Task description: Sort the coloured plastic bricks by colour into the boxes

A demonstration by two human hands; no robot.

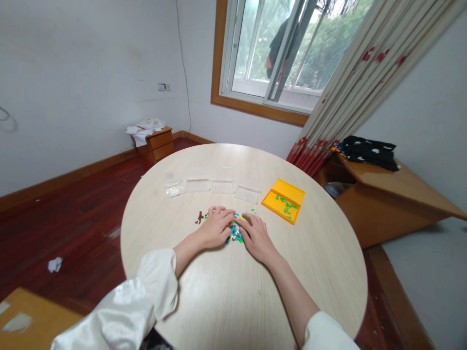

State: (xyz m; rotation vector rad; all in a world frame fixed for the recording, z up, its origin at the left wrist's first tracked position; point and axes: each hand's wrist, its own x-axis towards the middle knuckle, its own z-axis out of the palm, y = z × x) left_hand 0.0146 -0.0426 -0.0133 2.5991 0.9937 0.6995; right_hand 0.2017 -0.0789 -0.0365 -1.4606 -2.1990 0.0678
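Observation:
A pile of small building bricks, mostly blue, green and white with a bit of yellow, lies on the round table between my hands. My left hand rests palm down over the pile's left side, its fingers spread and partly hiding the bricks. On the right side, my right hand touches the pile with its fingertips, thumb and forefinger apart. Brown bricks lie just left of my left hand. Beyond my right hand is an open yellow tray holding several green bricks.
Clear plastic boxes stand in a row across the table's far side, with a small clear packet at their left end. A stray green brick lies near the yellow tray. A person shows outside the window.

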